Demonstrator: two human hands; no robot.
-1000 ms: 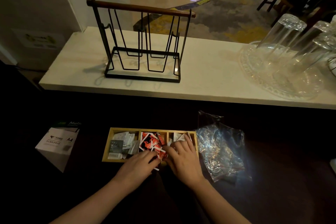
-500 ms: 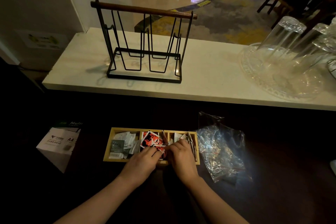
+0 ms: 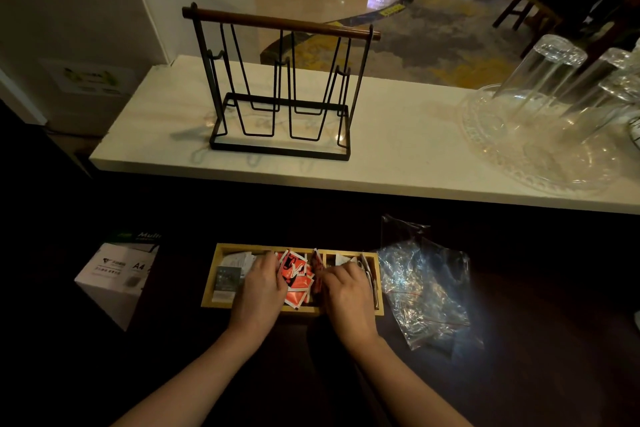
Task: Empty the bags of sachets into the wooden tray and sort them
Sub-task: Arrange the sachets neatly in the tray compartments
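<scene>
A wooden tray (image 3: 209, 291) with three compartments lies on the dark counter. White and grey sachets (image 3: 229, 276) fill its left compartment, red sachets (image 3: 295, 278) the middle one, and pale sachets (image 3: 346, 258) the right one. My left hand (image 3: 260, 288) rests over the divider between left and middle, fingers curled against the red sachets. My right hand (image 3: 346, 291) covers the middle-right divider, its fingertips pinching a red sachet edge. Crumpled clear plastic bags (image 3: 424, 288) lie just right of the tray.
A white A4 paper box (image 3: 116, 276) sits left of the tray. Behind, a raised pale ledge (image 3: 398, 149) carries a black wire rack with a wooden bar (image 3: 280, 87) and a glass tray with upturned glasses (image 3: 554, 121).
Both hands have moved forward from the tray's near edge and apart, now bracketing the red sachets in the middle compartment. The red sachets have been gathered more upright.
</scene>
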